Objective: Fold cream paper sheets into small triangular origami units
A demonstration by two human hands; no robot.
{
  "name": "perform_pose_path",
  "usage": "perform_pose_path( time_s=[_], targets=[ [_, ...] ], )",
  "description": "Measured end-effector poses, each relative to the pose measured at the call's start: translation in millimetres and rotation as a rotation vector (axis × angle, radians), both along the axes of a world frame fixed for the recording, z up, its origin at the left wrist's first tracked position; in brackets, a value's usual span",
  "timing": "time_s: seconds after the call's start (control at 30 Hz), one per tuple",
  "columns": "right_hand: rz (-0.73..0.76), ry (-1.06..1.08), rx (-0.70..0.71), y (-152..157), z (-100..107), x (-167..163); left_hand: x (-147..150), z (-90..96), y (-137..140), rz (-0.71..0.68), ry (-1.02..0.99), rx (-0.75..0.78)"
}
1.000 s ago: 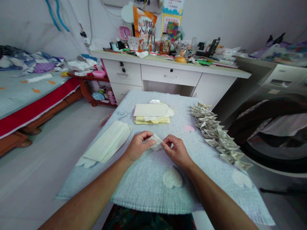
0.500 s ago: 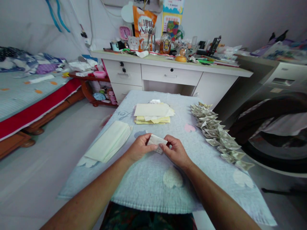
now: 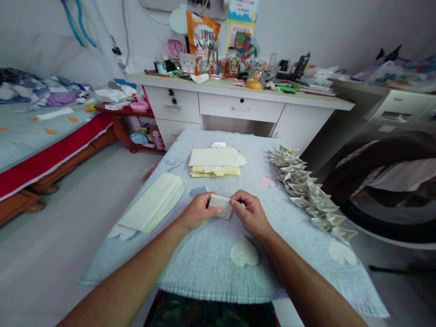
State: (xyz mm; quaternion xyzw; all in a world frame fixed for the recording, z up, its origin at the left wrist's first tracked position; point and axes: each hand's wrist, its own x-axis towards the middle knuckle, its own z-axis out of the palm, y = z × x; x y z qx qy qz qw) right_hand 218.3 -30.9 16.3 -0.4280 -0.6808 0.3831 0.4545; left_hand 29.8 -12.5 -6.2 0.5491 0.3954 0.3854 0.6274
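Between my two hands is a small folded piece of paper (image 3: 220, 207), pale with faint marks on its lower part. My left hand (image 3: 201, 210) pinches its left side, thumb across the front. At its upper right corner, the thumb and fingers of my right hand (image 3: 248, 210) close on the edge. Beyond the hands lies a stack of cream and yellow paper sheets (image 3: 214, 158). A folded bundle of pale green paper (image 3: 153, 202) rests to the left. Rows of folded paper pieces with pointed tips (image 3: 306, 190) stand along the right side.
A light blue patterned cloth (image 3: 204, 263) covers the table. Behind it stands a white desk (image 3: 238, 106) crowded with jars, a clock and a snack bag. A bed (image 3: 51, 136) is at the left, and a washing machine (image 3: 391, 181) at the right.
The folded paper has turned from a slanted, pointed shape to a flatter, more rectangular face. My right thumb has shifted up to its corner. The view has moved slightly.
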Motion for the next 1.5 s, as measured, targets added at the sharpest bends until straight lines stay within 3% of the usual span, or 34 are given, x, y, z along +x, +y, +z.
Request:
perform_pose_path(
  time_s=[0.3,0.47,0.73,0.93,1.1,1.3,1.5],
  targets=[
    [0.089,0.066,-0.12,2,-7,-3,0,1.9,0,0.044,-0.046,-0.014],
    [0.123,-0.012,-0.128,2,-15,-9,-1,6.0,-1,0.084,-0.103,-0.003],
    [0.103,0.04,-0.143,3,-6,-3,3,11.0,-1,0.095,-0.135,-0.02],
    [0.054,0.004,-0.12,4,-8,-2,4,7.9,-1,0.068,-0.115,-0.039],
    [0.137,0.147,-0.195,4,-8,-6,5,5.5,-1,0.055,-0.1,-0.007],
    [0.116,0.14,-0.208,4,-9,-7,6,5.2,-2,0.007,-0.081,-0.01],
    [0.173,0.135,-0.251,6,-11,-6,4,5.3,-1,0.104,-0.121,0.028]
  ],
)
